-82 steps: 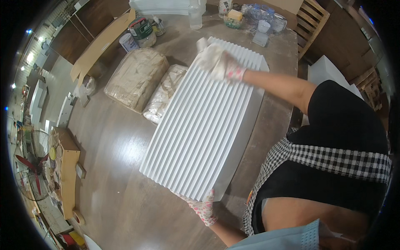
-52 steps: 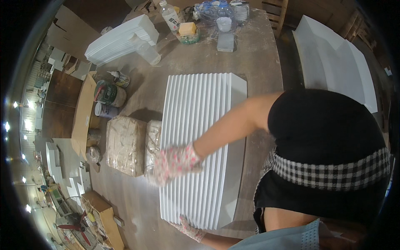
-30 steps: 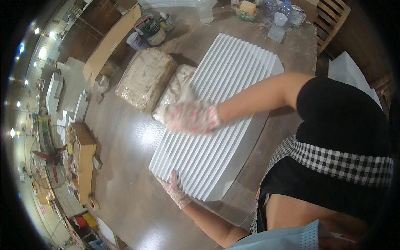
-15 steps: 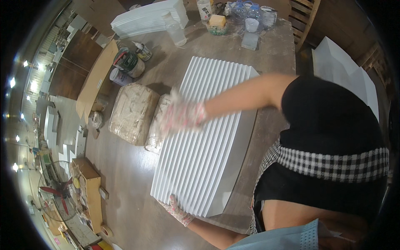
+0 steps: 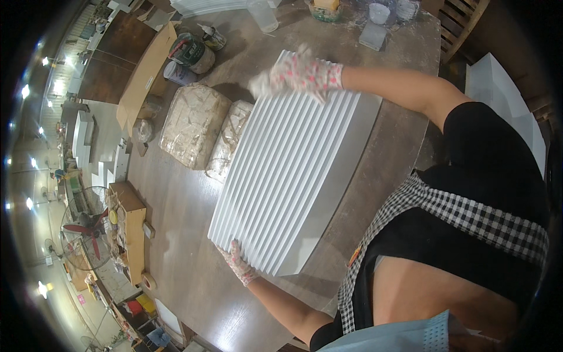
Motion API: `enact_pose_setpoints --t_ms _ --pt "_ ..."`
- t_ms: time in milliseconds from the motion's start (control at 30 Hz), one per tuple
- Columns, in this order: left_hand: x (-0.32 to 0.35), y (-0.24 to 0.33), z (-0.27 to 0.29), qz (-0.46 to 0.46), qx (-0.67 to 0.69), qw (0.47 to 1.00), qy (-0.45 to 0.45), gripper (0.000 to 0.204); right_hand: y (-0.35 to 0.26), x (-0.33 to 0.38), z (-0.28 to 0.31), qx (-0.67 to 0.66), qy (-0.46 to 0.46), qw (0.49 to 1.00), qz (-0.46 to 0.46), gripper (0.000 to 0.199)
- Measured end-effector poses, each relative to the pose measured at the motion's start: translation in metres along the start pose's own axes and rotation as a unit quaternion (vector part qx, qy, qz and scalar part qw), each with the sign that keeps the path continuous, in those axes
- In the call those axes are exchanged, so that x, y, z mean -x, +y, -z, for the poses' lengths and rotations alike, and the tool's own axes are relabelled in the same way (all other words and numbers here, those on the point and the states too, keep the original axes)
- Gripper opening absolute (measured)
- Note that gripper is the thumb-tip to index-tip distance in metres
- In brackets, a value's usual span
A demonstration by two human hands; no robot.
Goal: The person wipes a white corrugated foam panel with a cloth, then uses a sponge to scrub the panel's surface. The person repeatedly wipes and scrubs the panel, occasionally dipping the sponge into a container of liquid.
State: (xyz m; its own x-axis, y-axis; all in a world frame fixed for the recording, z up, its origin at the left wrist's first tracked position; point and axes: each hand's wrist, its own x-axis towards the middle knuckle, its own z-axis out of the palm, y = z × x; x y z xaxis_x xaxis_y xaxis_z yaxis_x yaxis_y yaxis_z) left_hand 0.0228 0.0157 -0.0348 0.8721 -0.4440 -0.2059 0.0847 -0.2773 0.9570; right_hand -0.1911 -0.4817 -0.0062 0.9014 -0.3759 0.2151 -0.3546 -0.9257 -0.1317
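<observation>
nearest, at the bottom edge, is one pale blue mask, with one black-and-white checked apron at four o'clock, the clock being centred on the one ribbed white panel. two hands are at work, in two gloves, white with pink spots. the left hand, at seven o'clock, grasps the panel's near end, its thumb on top and its fingers at the edge, partly hidden. the panel lies on the one brown table, slanting from seven o'clock to one. it is white and slightly glossy, with more than ten straight, parallel ridges along its length; its near end looks toothed, and one plain, smooth strip runs down its right side. at twelve o'clock the right hand, blurred, is clenched on what looks like one crumpled whitish cloth over the far end.

at ten o'clock, beside the panel, are two plastic-wrapped bundles, one large and one small. at eight o'clock are one roll of tape and one wooden box. farther, towards eleven, stand one green-labelled jar, one pale can and one small bottle. near twelve is one clear container; just past twelve, one yellow sponge; at one, one grey block. beyond the table, between eight and nine, is one fan with red blades.
</observation>
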Motion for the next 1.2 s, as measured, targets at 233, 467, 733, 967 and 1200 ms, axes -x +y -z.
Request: enact_pose_setpoints --t_ms 233,467,733,967,1200 --pt "-0.041 0.032 0.029 -0.21 -0.21 0.955 -0.018 0.052 0.065 0.117 0.056 -0.369 -0.074 0.924 -0.068 0.041" --pt "-0.117 0.05 -0.062 -0.154 -0.443 0.881 -0.06 0.07 -0.115 0.225 0.027 -0.609 -0.205 0.76 -0.105 0.03" --pt "-0.049 0.066 -0.087 -0.106 -0.538 0.814 -0.19 0.066 -0.166 0.246 -0.017 -0.665 -0.201 0.637 -0.334 0.048" --pt "0.012 0.082 -0.12 -0.085 -0.441 0.843 -0.295 0.067 -0.168 0.259 -0.01 -0.658 -0.142 0.686 -0.274 0.054" --pt "0.116 0.06 -0.124 -0.023 -0.416 0.877 -0.239 0.051 -0.13 0.302 0.005 -0.657 -0.261 0.674 -0.212 0.041"
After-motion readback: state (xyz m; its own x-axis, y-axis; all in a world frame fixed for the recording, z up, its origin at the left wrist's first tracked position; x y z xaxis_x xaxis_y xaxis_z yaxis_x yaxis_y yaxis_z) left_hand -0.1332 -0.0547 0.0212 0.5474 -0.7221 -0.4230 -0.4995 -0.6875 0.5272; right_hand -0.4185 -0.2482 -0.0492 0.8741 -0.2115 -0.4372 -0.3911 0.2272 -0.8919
